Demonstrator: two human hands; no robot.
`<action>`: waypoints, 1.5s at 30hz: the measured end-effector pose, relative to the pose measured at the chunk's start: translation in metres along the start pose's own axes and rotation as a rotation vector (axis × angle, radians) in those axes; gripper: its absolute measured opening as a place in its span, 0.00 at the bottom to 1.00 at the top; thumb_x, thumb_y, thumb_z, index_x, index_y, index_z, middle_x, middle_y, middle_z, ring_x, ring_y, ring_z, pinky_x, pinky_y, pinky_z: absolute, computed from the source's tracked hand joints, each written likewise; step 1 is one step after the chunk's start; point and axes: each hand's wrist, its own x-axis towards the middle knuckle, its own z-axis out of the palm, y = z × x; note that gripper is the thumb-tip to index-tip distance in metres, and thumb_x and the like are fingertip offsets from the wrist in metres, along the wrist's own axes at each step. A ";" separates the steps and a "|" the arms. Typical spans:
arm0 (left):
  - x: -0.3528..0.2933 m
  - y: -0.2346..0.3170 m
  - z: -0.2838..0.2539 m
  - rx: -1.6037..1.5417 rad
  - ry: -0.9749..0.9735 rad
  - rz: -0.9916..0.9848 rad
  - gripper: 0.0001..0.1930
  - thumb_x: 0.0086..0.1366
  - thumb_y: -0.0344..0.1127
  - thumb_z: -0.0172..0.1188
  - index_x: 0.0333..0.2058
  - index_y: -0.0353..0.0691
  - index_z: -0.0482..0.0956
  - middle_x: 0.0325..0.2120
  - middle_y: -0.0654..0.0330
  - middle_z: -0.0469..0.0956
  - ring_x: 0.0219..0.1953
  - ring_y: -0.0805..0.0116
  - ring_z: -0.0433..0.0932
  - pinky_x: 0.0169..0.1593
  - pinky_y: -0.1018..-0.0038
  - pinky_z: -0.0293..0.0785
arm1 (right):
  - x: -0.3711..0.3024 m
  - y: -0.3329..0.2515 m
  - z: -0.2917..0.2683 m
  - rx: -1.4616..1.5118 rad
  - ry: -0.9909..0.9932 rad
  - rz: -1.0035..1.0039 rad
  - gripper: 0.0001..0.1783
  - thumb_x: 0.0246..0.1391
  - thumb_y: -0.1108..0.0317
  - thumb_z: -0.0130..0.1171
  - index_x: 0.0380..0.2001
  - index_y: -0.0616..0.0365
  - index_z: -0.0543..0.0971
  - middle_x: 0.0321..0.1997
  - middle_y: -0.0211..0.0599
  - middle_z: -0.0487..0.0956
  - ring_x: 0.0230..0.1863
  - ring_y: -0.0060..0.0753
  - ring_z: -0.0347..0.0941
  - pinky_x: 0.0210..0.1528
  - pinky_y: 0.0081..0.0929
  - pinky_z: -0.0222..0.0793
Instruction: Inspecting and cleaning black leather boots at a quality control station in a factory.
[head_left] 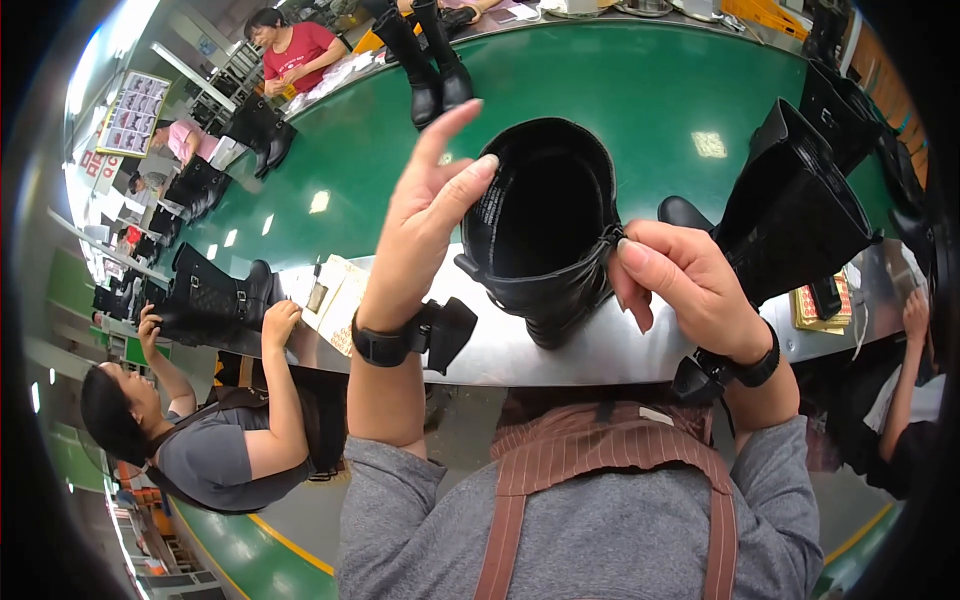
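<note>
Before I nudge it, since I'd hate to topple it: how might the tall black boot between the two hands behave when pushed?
The boot likely tips if pushed high up, being tall. It probably flexes yet keeps its shape: the opening stands wide with the right hand pinching at one side. The shiny metal strip below may let it slide.

Light glares brightly off the green tabletop (pixel 650 110).

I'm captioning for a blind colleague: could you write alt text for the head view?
A right hand pinches the top edge of a black boot at a green work table, while the left hand, open, is raised by the boot's opposite side. More black boots and several co-workers are around the table.
</note>
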 end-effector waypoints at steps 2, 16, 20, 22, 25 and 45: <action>-0.004 0.001 0.003 -0.139 -0.006 -0.036 0.28 0.67 0.34 0.51 0.64 0.39 0.55 0.30 0.71 0.69 0.31 0.85 0.63 0.38 0.87 0.60 | 0.000 0.001 0.001 -0.001 -0.014 -0.013 0.20 0.66 0.59 0.45 0.24 0.61 0.73 0.22 0.26 0.72 0.20 0.15 0.66 0.24 0.14 0.63; -0.012 0.000 0.020 -0.634 0.012 -0.034 0.28 0.68 0.28 0.45 0.65 0.38 0.49 0.37 0.60 0.77 0.37 0.81 0.75 0.44 0.83 0.72 | -0.001 0.011 0.000 0.001 -0.048 -0.087 0.19 0.66 0.62 0.43 0.24 0.62 0.72 0.22 0.29 0.70 0.20 0.16 0.66 0.24 0.16 0.61; -0.015 -0.002 0.021 -0.668 -0.012 -0.012 0.28 0.69 0.28 0.45 0.65 0.38 0.49 0.36 0.61 0.77 0.37 0.81 0.75 0.43 0.84 0.71 | -0.004 0.012 0.000 -0.001 -0.053 -0.141 0.19 0.66 0.63 0.43 0.24 0.63 0.72 0.21 0.29 0.71 0.20 0.16 0.66 0.23 0.16 0.61; -0.008 -0.006 0.025 -0.630 -0.061 -0.010 0.28 0.68 0.28 0.46 0.65 0.38 0.51 0.45 0.59 0.75 0.41 0.79 0.74 0.47 0.82 0.70 | -0.011 0.007 -0.001 -0.008 0.003 -0.093 0.17 0.66 0.64 0.43 0.25 0.63 0.72 0.22 0.29 0.71 0.19 0.16 0.66 0.23 0.16 0.61; -0.007 -0.010 0.021 -0.241 0.097 0.076 0.28 0.65 0.31 0.47 0.63 0.36 0.56 0.62 0.59 0.59 0.58 0.73 0.65 0.60 0.76 0.60 | -0.010 0.004 -0.003 -0.161 0.028 0.026 0.17 0.63 0.63 0.49 0.22 0.60 0.74 0.20 0.29 0.71 0.20 0.18 0.66 0.24 0.18 0.61; -0.023 0.003 0.017 -0.025 0.627 0.289 0.28 0.59 0.26 0.44 0.59 0.24 0.57 0.19 0.70 0.57 0.23 0.82 0.56 0.28 0.85 0.54 | -0.113 -0.071 -0.028 -0.774 0.077 -0.923 0.12 0.48 0.81 0.55 0.38 0.61 0.78 0.36 0.33 0.73 0.28 0.16 0.64 0.26 0.14 0.57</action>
